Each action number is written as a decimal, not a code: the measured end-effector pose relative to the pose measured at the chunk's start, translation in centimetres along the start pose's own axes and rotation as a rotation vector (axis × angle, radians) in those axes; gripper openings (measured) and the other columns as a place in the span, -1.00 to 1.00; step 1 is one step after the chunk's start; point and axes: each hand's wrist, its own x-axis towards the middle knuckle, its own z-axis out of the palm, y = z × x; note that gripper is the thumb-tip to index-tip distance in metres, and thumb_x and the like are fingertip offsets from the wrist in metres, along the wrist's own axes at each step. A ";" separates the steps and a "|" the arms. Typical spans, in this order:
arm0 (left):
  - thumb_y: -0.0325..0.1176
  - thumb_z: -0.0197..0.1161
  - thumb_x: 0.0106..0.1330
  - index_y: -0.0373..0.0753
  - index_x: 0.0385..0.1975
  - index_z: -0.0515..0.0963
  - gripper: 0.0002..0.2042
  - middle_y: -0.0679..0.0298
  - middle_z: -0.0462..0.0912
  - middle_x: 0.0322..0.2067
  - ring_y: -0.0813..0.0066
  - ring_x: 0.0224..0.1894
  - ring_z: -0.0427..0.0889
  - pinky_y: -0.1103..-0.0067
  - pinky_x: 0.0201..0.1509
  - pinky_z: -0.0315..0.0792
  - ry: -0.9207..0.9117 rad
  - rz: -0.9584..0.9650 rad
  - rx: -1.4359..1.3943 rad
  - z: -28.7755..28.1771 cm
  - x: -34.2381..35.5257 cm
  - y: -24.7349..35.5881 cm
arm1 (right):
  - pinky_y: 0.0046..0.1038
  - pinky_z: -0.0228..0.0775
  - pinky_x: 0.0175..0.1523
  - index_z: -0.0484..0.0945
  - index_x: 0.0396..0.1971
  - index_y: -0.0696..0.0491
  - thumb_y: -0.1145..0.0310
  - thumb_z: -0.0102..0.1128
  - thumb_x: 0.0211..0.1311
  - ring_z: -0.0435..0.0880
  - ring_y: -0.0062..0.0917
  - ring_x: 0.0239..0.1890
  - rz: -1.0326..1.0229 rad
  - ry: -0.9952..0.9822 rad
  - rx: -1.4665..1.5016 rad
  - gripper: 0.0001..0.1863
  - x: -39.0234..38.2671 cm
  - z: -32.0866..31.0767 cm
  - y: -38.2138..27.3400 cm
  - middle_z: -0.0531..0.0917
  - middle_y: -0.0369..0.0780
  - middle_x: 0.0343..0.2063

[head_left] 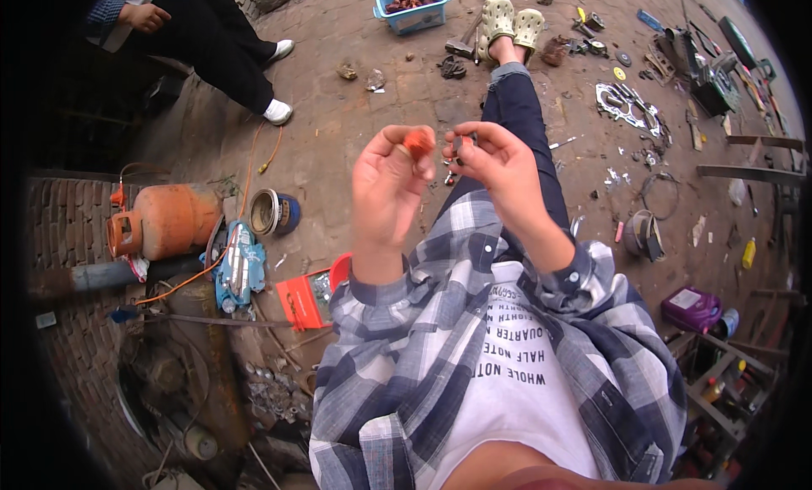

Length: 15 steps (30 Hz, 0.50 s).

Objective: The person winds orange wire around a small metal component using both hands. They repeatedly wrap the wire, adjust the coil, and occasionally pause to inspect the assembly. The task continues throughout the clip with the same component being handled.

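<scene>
Brown paved ground [330,84] forms the work area, with a brick wall [72,219] along the left side. Seated position: the wearer's legs, in dark blue jeans [524,122], extend forward across the paving to pale clogs [499,18].

Left hand [385,186]: raised above the lap, grasping a small orange-red piece [418,142] between thumb and fingers. Right hand [506,164]: raised just beside it, thumb and fingers pinching a small dark piece [462,143] with a red area. Both pieces are held near each other, with a narrow gap between the hands; their exact kind is too small to tell.

Left zone: an orange gas cylinder [178,219] lies on its side, near an open blue can [288,213]. A red box [298,306] lies beside the wearer's left sleeve. Forward zone: a light-blue plastic basin [414,20] contains dark reddish items. Right zone: a metal gasket [624,109] lies flat among scattered parts; a purple jug [689,310] is positioned farther back. At upper left, another person in black trousers [216,38] wears white shoes [277,112].
</scene>
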 end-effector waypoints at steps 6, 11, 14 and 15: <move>-0.56 0.20 0.18 -0.40 -0.25 0.47 -0.84 0.17 0.57 -0.31 0.46 -0.28 0.57 0.58 -0.24 0.45 -0.081 0.022 1.013 1.0 -0.7 0.7 | -0.56 0.53 -0.12 0.50 -0.16 0.23 0.53 0.27 0.07 0.62 -0.60 -0.22 -0.215 -0.104 -0.457 -0.70 2.3 -0.1 -3.6 0.61 -0.19 -0.23; -0.58 0.22 0.14 -0.40 -0.28 0.47 -0.84 0.18 0.56 -0.32 0.45 -0.28 0.58 0.58 -0.20 0.46 0.103 0.296 1.430 1.8 -0.4 0.3 | -0.45 0.51 -0.24 0.50 -0.20 0.13 0.51 0.34 -0.14 0.62 -0.31 -0.31 -0.780 -0.144 -1.146 -0.61 0.6 2.2 -3.6 0.58 -0.14 -0.28; -0.55 0.18 0.24 -0.39 -0.24 0.45 -0.86 0.24 0.56 -0.33 0.53 -0.29 0.56 0.63 -0.22 0.45 0.279 0.481 1.214 -0.4 0.3 -1.3 | -0.46 0.52 -0.24 0.51 -0.23 0.15 0.49 0.36 -0.16 0.62 -0.33 -0.30 -0.878 -0.014 -1.210 -0.61 -0.8 2.7 -1.3 0.57 -0.15 -0.24; -0.53 0.18 0.25 -0.39 -0.22 0.45 -0.85 0.24 0.56 -0.32 0.54 -0.29 0.55 0.63 -0.23 0.45 0.312 0.467 1.066 -0.1 0.3 -1.4 | -0.47 0.53 -0.26 0.51 -0.23 0.14 0.49 0.36 -0.14 0.62 -0.36 -0.29 -0.803 -0.010 -1.160 -0.62 -1.2 2.7 -0.8 0.57 -0.15 -0.24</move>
